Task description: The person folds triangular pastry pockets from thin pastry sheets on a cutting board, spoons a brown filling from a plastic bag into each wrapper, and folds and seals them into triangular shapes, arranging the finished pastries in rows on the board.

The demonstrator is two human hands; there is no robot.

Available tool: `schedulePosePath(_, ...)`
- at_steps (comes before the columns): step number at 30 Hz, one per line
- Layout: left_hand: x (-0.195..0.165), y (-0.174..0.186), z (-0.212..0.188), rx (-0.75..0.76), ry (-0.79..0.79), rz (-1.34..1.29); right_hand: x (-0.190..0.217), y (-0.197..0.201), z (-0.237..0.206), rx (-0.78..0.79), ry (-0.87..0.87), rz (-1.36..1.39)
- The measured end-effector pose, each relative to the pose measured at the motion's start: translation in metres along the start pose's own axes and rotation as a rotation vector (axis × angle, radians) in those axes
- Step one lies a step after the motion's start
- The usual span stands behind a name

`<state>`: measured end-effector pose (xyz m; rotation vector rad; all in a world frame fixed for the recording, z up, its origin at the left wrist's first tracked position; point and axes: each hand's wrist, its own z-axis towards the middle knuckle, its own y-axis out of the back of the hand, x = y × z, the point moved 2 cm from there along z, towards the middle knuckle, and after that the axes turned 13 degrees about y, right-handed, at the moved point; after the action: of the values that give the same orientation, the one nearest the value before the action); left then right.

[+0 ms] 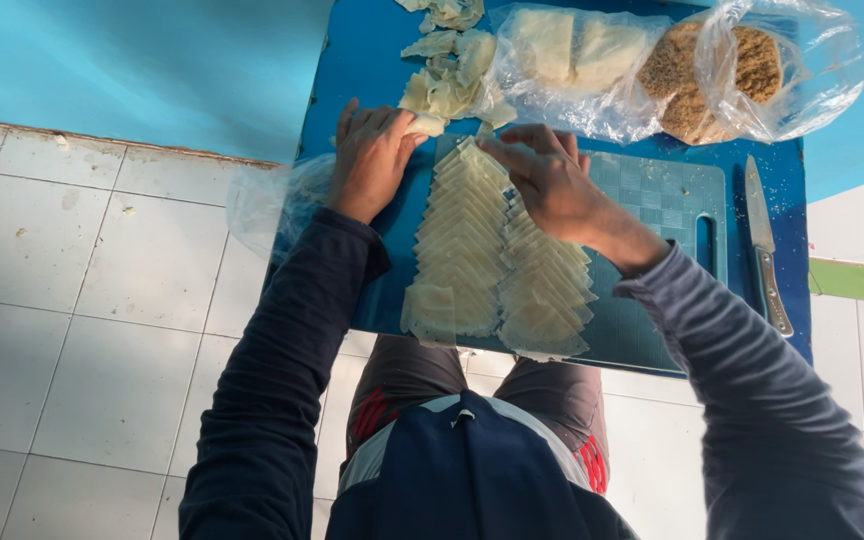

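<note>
Two overlapping rows of pale square dough wrappers [462,250] lie on a teal cutting board [662,200] set on a blue table [362,60]. My left hand [370,158] rests at the board's far left corner, fingers curled around a small pale piece of dough [426,124]. My right hand [544,180] hovers over the top of the rows, fingertips touching the topmost wrapper near the far edge. Dark long sleeves cover both arms.
A heap of crumpled dough scraps [447,70] lies beyond the board. Clear plastic bags hold pale dough blocks [572,50] and brown crumbly rounds [712,75]. A knife [764,240] lies right of the board. An empty plastic bag [272,200] hangs off the table's left edge above white floor tiles.
</note>
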<state>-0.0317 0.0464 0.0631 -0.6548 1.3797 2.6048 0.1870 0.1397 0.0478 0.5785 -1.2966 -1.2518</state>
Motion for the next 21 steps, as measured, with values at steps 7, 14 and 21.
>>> schedulePosePath(7, 0.002, -0.004, 0.003, -0.027, -0.050, -0.132, -0.004, -0.008, 0.043, -0.091, 0.009, 0.410)
schedulePosePath(14, 0.010, -0.006, 0.003, -0.058, -0.043, -0.149, -0.007, -0.013, 0.051, -0.109, -0.191, 0.745)
schedulePosePath(21, 0.008, -0.007, 0.000, -0.075, -0.056, 0.016, -0.009, -0.021, 0.046, -0.117, -0.301, 0.848)
